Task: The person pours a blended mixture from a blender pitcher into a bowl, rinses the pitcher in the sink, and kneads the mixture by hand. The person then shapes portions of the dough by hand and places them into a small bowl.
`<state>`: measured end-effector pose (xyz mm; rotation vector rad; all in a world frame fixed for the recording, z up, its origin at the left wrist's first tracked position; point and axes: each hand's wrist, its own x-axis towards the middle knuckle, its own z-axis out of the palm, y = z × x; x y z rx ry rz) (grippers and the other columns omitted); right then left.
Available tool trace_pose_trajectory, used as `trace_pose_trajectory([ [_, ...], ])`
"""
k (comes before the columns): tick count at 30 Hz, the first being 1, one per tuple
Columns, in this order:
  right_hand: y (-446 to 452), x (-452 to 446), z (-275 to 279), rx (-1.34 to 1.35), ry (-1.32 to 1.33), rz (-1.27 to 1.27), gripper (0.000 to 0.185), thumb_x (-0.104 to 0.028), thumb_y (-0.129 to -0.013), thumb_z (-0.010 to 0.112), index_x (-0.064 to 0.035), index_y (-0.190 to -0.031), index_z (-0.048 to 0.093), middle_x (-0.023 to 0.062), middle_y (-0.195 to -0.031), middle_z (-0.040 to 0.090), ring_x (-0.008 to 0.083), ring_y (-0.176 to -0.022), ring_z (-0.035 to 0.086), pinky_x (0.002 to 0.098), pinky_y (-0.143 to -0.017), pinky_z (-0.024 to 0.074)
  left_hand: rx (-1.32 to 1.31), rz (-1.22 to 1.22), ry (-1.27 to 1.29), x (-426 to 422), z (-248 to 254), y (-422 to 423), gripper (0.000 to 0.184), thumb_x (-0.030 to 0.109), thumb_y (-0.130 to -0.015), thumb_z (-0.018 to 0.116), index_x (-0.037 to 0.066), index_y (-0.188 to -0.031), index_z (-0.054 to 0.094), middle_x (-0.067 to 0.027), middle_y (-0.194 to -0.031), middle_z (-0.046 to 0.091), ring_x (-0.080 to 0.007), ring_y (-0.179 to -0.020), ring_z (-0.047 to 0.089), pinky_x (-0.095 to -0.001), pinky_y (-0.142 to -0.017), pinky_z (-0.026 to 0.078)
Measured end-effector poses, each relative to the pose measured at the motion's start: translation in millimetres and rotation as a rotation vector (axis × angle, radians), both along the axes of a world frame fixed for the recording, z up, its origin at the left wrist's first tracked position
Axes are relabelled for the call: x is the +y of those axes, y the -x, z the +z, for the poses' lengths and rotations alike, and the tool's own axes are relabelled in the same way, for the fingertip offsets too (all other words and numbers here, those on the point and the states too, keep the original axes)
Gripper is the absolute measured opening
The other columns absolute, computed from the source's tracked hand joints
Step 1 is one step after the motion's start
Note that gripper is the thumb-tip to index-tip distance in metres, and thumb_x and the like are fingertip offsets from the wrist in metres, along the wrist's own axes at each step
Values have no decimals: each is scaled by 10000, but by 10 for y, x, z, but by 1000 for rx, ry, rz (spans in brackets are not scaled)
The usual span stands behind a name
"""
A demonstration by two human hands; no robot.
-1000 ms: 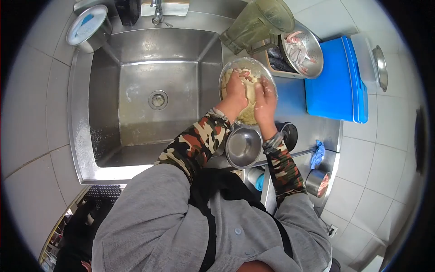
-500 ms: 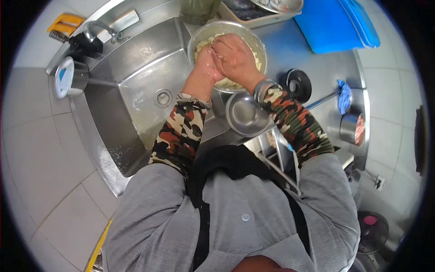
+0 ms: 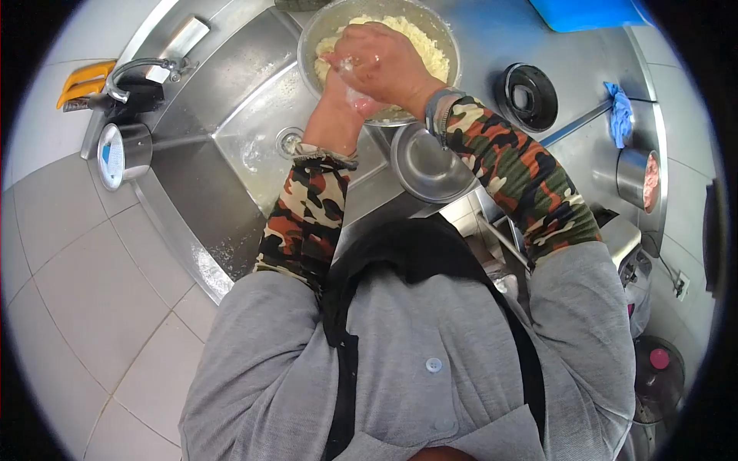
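Over a metal mixing bowl (image 3: 308, 55), the right hand (image 3: 387, 66) folds curled fingers across the left hand (image 3: 340, 107), seemingly nearer the pale, crumbly mixture (image 3: 427, 51) below, its fingers hidden.

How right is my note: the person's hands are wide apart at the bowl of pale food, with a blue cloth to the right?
One thing is wrong: the head view shows the left hand and right hand pressed together, not wide apart. The rest stands: they are at the bowl of pale food, with the blue cloth to the right.
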<state>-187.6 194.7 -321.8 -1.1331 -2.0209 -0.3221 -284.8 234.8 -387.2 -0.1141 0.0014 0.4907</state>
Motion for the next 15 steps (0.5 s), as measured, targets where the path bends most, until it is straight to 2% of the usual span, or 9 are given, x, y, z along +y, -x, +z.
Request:
trace_pose_trajectory([
  [4,20,61,-111,58,12,-40,188,-260,-799,651,-113,-688,616,33,-700,563,243,-700,587,330,-656,500,-4,-13,-29,-4,-50,1,314,363,-900,447,153,-1107,558,-59,-1101,608,-248,-1009,587,-415,-877,486],
  [6,15,49,21,22,240,-103,170,-266,-806,648,-109,-742,645,46,-763,603,262,-770,599,341,-717,500,-8,-12,-43,6,-73,3,314,362,-901,445,153,-1108,557,-59,-1102,607,-248,-1011,585,-415,-878,485],
  [7,-5,57,49,28,251,-104,170,-266,-806,648,-109,-742,645,46,-763,603,262,-770,599,341,-717,500,-8,-18,-51,5,-89,3,314,361,-902,444,153,-1108,557,-58,-1103,607,-249,-1012,585,-415,-878,485],
  [9,-56,76,84,-124,196,17,158,-212,-757,620,-90,-845,667,68,-807,637,217,-799,622,339,-719,514,-8,-21,-61,16,-117,-8,314,361,-903,442,153,-1109,557,-58,-1105,606,-249,-1014,584,-415,-879,484],
  [10,-54,70,94,-123,204,14,158,-212,-757,620,-90,-845,667,68,-807,637,217,-799,622,339,-719,514,-7,-24,-66,21,-124,4,314,360,-904,442,153,-1110,556,-58,-1105,606,-249,-1015,583,-415,-880,484],
  [12,-28,81,115,-28,90,32,111,-162,-678,619,-97,-762,653,57,-749,604,222,-767,609,341,-702,504,-14,-31,-88,58,-144,-21,314,359,-905,440,153,-1110,556,-57,-1107,605,-249,-1017,582,-416,-881,484],
  [15,-23,82,76,17,121,3,126,-169,-681,638,-99,-783,658,58,-778,615,228,-790,613,346,-724,505,-22,-35,-112,102,-161,-34,314,358,-907,437,152,-1112,555,-57,-1109,604,-250,-1020,581,-416,-882,483],
])
